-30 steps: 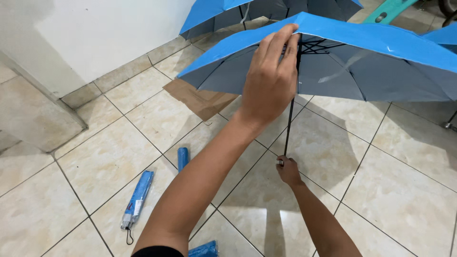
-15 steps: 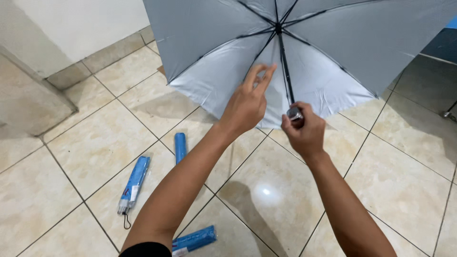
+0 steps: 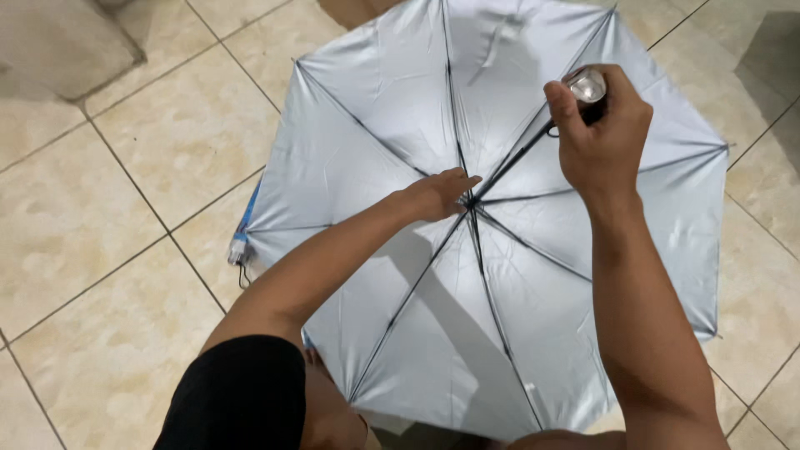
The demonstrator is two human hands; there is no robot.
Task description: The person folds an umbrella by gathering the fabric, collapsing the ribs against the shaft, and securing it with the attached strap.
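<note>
A view from above onto a person's two bare arms working inside an open umbrella (image 3: 375, 167). The umbrella is turned so its silvery-grey underside faces the camera, its dark ribs fanning out from the centre; it hangs over a floor (image 3: 92, 208) of pale beige tiles and hides most of the tiles beneath it.

The right hand (image 3: 602, 137) is raised near the upper right of the canopy. Its fingers (image 3: 560, 125) are wrapped fully closed around the umbrella's handle (image 3: 588, 85), whose shiny rounded end shows above the fist. The dark shaft (image 3: 517, 162) runs down from that hand to the hub where the ribs meet.

The left hand (image 3: 437, 193) reaches in from the lower left, its arm in a black sleeve (image 3: 237, 392). Its fingers lie mostly extended, their tips at the hub beside the shaft. Whether they pinch anything there cannot be told.

At the canopy's left edge, a folded blue umbrella (image 3: 243, 233) lies on the floor, mostly covered.

As a judgement: fingertips this close to the hub could be nipped if the sliding parts shift, and a loosened grip on the handle would let the canopy tip onto the floor.
</note>
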